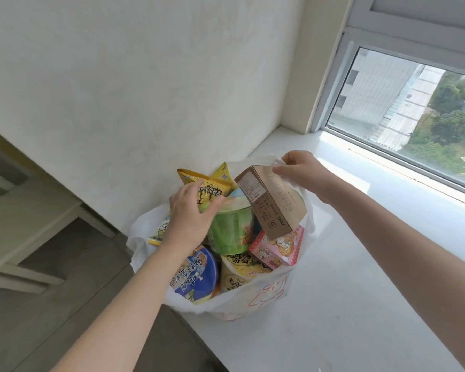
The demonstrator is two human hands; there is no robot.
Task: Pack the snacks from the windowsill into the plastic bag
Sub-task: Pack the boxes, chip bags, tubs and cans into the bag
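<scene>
While the brown box [271,200] hangs tilted over the crammed plastic bag [253,299], it wants a slot.
The right hand [298,167] pinches the box's top edge, with the lower corner over the pink box [277,251] and beside the green cup [231,232]. The left hand [191,218] grips the yellow packet [212,191] at the bag's far side. As I judge it, the best move is to pull that packet aside, turn the box upright and slide it down along the bag wall, not onto the cup lid. The bag sits on the windowsill [360,264] near its end, so press gently.
</scene>
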